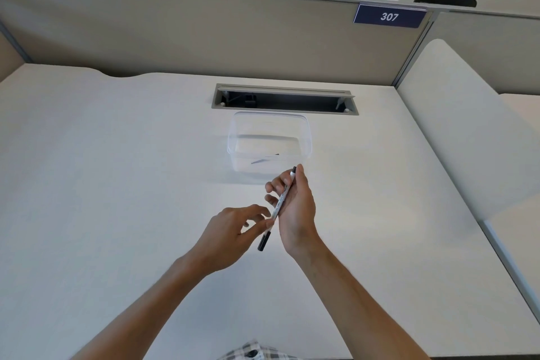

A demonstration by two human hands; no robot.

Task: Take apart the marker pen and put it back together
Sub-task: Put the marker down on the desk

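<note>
Checked fabric [254, 352] is seen at the worktop's [117, 155] near edge. Above the worktop's middle, the marker pen [278, 207] is gripped along its barrel by the right hand [295, 207], while the left hand [233, 231] pinches it just above the dark lower cap. Light, stiff and smooth, it is judged best held at barrel and cap. A clear container [268, 145] stands beyond.

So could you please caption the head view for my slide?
Both hands hold a marker pen before a clear tub.
</note>
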